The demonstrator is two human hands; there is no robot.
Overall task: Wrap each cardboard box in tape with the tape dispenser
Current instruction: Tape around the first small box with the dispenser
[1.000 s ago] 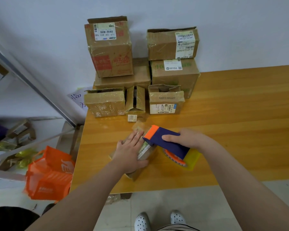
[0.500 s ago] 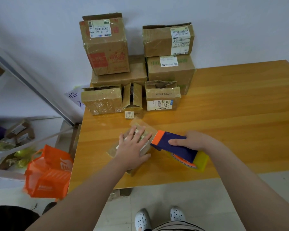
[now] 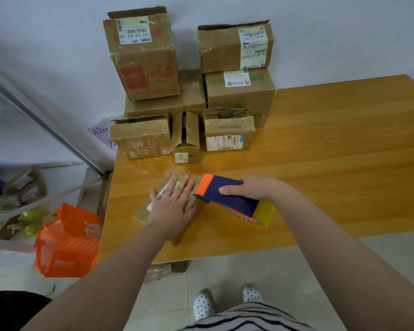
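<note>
**Step in hand**

The left hand (image 3: 171, 206) is lying flat with fingers straight and spread, pressing the flat box (image 3: 142, 214) down onto the table (image 3: 332, 163). The right hand (image 3: 251, 187) is gripping the tape dispenser (image 3: 227, 195), fingers curled round its blue body. The orange nose of the dispenser is meeting the right edge of the flat box, and the tape roll is trailing at the end away from it. A strip is probably being laid over that edge.

**Doing it well**

- The pressing palm is what is stopping the light box from sliding, so it should be bearing down firmly while the dispenser is pulling.
- The nose should be running low against the cardboard so that the tape is sticking without wrinkles.
- The spread fingers are lying close to the nose and should be staying out of the tape path and away from the cutter.

**Surface and room**

The flat box is sitting on smooth, glossy wood, which is probably offering little grip. Behind the flat box, a pile of boxes (image 3: 239, 99) is standing against the wall (image 3: 320, 32), several with loose flaps. Left of the flat box and below table level, an orange bag (image 3: 67, 244) is resting on the floor (image 3: 225, 271).
</note>
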